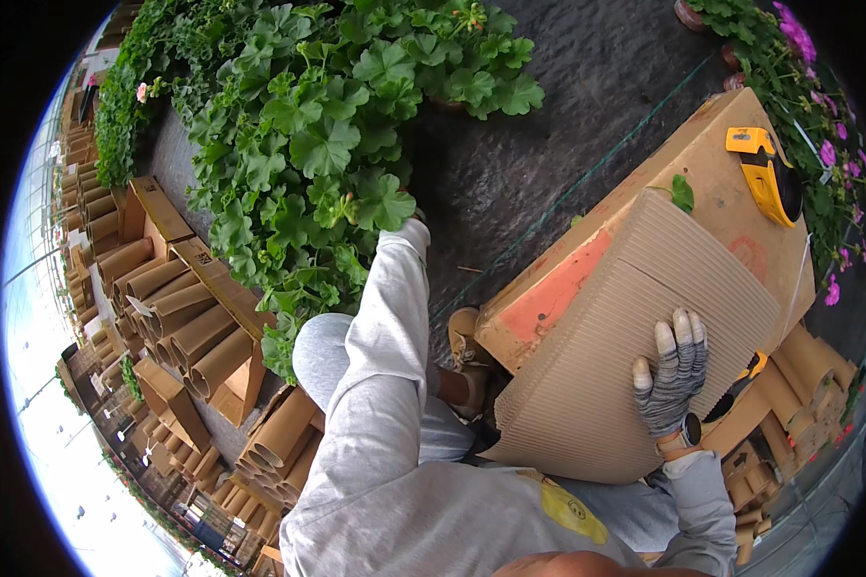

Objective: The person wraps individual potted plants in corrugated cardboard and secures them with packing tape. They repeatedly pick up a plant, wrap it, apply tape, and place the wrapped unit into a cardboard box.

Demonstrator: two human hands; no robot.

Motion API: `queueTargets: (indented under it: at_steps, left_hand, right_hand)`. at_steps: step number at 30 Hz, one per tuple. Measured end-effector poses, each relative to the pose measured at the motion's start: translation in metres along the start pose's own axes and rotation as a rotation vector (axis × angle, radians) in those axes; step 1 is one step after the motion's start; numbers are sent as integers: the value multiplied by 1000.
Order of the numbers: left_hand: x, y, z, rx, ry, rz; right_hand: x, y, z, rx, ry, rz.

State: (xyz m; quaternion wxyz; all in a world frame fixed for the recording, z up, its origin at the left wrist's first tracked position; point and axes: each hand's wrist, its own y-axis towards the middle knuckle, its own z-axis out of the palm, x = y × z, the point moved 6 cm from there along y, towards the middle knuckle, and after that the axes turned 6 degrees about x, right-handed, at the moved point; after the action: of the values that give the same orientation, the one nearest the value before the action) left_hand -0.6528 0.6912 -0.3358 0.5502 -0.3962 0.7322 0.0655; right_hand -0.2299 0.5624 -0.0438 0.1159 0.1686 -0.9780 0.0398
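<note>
My left arm reaches forward into a dense group of leafy potted geraniums [325,137]. Leaves cover nearly all of my left hand [420,215]; only a sliver near the cuff shows, so its grip cannot be made out. My right hand [671,371], in a grey knit glove with pale fingertips, rests palm down and fingers spread on a sheet of corrugated cardboard [592,360]. That sheet lies tilted over a large cardboard box [714,159] and reaches my lap. A small green leaf [682,193] sits by the sheet's upper edge.
A yellow-and-black tool [768,180] lies on the box; another [747,375] is partly hidden near my right hand. Open cartons [234,375] of rolled cardboard tubes [195,324] stand left. Pink-flowered plants [830,151] border the right. Black ground cloth [548,130] carries a green line.
</note>
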Motion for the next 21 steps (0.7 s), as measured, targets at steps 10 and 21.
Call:
queueTargets:
  at_steps: [10, 21]
  left_hand:
    - [-48, -113, 50, 610, -419, -288]
    - [-231, -312, -45, 1304, -174, 281]
  right_hand:
    - [9, 6, -12, -50, -25, 5]
    - [72, -55, -69, -124, 533, 78]
